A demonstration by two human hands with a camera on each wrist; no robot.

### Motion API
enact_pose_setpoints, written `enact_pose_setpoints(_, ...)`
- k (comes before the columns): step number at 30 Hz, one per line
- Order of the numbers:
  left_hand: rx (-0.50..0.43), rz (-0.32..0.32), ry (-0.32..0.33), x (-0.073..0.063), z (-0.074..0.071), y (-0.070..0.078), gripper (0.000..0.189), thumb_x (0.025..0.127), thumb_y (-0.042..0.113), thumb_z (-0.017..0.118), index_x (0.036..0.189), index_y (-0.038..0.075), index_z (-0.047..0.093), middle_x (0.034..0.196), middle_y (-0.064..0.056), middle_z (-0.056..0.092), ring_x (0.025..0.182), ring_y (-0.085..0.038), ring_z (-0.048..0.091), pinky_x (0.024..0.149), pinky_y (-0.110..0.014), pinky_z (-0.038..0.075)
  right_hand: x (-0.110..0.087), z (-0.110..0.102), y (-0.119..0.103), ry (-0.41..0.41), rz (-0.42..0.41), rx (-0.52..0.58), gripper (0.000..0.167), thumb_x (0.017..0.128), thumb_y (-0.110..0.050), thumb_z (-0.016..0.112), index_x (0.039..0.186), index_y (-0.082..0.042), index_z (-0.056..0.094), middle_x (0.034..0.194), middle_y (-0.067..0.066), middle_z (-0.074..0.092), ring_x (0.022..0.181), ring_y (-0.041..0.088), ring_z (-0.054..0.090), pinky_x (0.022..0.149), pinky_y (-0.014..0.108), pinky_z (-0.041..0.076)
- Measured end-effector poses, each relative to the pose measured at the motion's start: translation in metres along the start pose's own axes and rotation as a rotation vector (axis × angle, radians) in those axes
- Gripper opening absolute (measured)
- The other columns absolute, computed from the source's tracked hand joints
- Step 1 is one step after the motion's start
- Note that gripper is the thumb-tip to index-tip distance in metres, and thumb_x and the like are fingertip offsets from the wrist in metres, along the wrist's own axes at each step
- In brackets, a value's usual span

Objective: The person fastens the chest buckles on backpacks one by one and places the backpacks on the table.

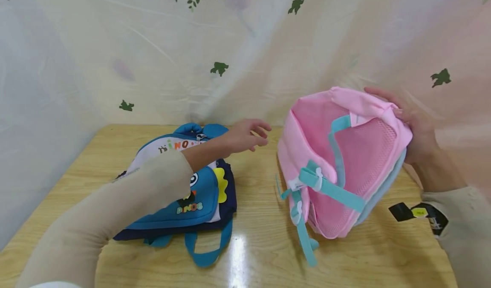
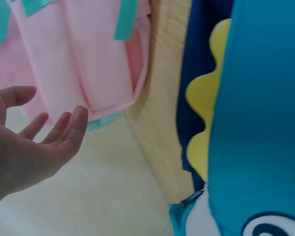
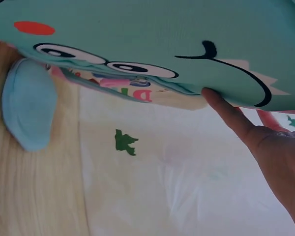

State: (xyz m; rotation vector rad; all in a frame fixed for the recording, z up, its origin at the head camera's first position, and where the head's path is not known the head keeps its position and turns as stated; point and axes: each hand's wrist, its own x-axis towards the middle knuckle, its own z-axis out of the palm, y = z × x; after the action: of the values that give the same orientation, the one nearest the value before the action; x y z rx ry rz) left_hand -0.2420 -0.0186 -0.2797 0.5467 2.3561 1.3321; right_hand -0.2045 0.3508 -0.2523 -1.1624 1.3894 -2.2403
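A pink backpack (image 1: 307,139) with teal straps stands tilted on the right side of the table, its strap side facing me. My right hand (image 1: 418,126) grips its upper right edge. In the right wrist view the thumb of that hand (image 3: 270,147) lies on the bag's teal front, which has a cartoon face. My left hand (image 1: 245,136) is held in the air between the two bags, fingers loosely bent and holding nothing. Below that arm lies a blue dinosaur backpack (image 1: 153,225), partly hidden by the sleeve. In the left wrist view the left palm faces the pink bag without touching it.
Both bags are on a wooden table (image 1: 257,237). A pale cloth backdrop (image 1: 161,66) with green leaf shapes hangs behind it. One blue strap loop (image 1: 207,258) of the dinosaur backpack lies toward the front. A rounded light-blue piece (image 3: 29,105) shows beside the pink bag.
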Motion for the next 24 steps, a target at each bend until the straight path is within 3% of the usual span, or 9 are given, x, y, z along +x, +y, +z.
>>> enact_pose_setpoints(2, -0.003, -0.035, -0.036, 0.002, 0.004, -0.006, 0.044, 0.103, 0.013, 0.065, 0.145, 0.007, 0.054, 0.135, -0.017, 0.061, 0.119, -0.034, 0.062, 0.096, -0.041, 0.057, -0.004, -0.002, 0.002, 0.055, 0.007, -0.01, 0.076, 0.095, -0.006, -0.003, 0.156, -0.005, 0.042, 0.14, 0.014, 0.056, 0.094, 0.021, 0.07, 0.07, 0.03, 0.06)
enact_pose_setpoints(7, -0.012, -0.143, -0.126, 0.007, 0.017, -0.019, 0.052, 0.103, 0.015, 0.065, 0.151, 0.006, 0.045, 0.131, -0.018, 0.062, 0.121, -0.038, 0.061, 0.099, -0.042, 0.056, -0.013, -0.007, 0.007, 0.099, 0.025, 0.02, 0.073, 0.099, -0.008, -0.002, 0.155, -0.007, 0.045, 0.138, 0.011, 0.059, 0.092, 0.021, 0.07, 0.073, 0.03, 0.06)
enact_pose_setpoints(9, -0.005, -0.187, -0.131, 0.009, 0.022, -0.024, 0.056, 0.103, 0.017, 0.066, 0.152, 0.006, 0.042, 0.128, -0.017, 0.063, 0.119, -0.037, 0.062, 0.098, -0.041, 0.056, -0.017, -0.008, 0.011, 0.101, 0.021, 0.083, 0.071, 0.101, -0.005, -0.002, 0.154, -0.005, 0.045, 0.138, 0.013, 0.058, 0.093, 0.024, 0.07, 0.074, 0.031, 0.059)
enact_pose_setpoints(12, -0.001, -0.237, -0.117, 0.012, 0.028, -0.029, 0.063, 0.101, 0.021, 0.067, 0.155, 0.006, 0.038, 0.122, -0.017, 0.063, 0.112, -0.035, 0.064, 0.095, -0.04, 0.057, -0.021, -0.008, 0.017, 0.147, 0.033, 0.045, 0.067, 0.105, -0.006, 0.0, 0.154, -0.005, 0.045, 0.14, 0.011, 0.059, 0.097, 0.023, 0.07, 0.077, 0.03, 0.059)
enact_pose_setpoints(16, 0.003, -0.29, -0.091, 0.016, 0.032, -0.032, 0.07, 0.099, 0.024, 0.07, 0.157, 0.009, 0.034, 0.122, -0.017, 0.059, 0.107, -0.033, 0.066, 0.093, -0.041, 0.059, -0.024, -0.007, 0.023, 0.244, 0.085, -0.117, 0.057, 0.111, -0.011, 0.011, 0.155, -0.011, 0.048, 0.142, 0.004, 0.06, 0.099, 0.018, 0.07, 0.076, 0.028, 0.059)
enact_pose_setpoints(18, -0.003, -0.297, -0.082, 0.016, 0.033, -0.033, 0.068, 0.099, 0.023, 0.07, 0.156, 0.009, 0.036, 0.127, -0.016, 0.056, 0.108, -0.034, 0.065, 0.091, -0.043, 0.06, -0.026, -0.007, 0.025, 0.285, 0.099, -0.156, 0.053, 0.112, -0.014, 0.016, 0.154, -0.012, 0.05, 0.138, 0.003, 0.062, 0.093, 0.018, 0.07, 0.073, 0.027, 0.059)
enact_pose_setpoints(24, -0.045, -0.29, -0.079, 0.014, 0.037, -0.034, 0.059, 0.102, 0.019, 0.067, 0.153, 0.007, 0.041, 0.141, -0.017, 0.054, 0.113, -0.035, 0.063, 0.087, -0.046, 0.061, -0.031, -0.01, 0.027, 0.372, 0.167, -0.309, 0.049, 0.112, -0.02, 0.022, 0.149, -0.019, 0.055, 0.117, 0.001, 0.069, 0.075, 0.015, 0.07, 0.062, 0.026, 0.058)
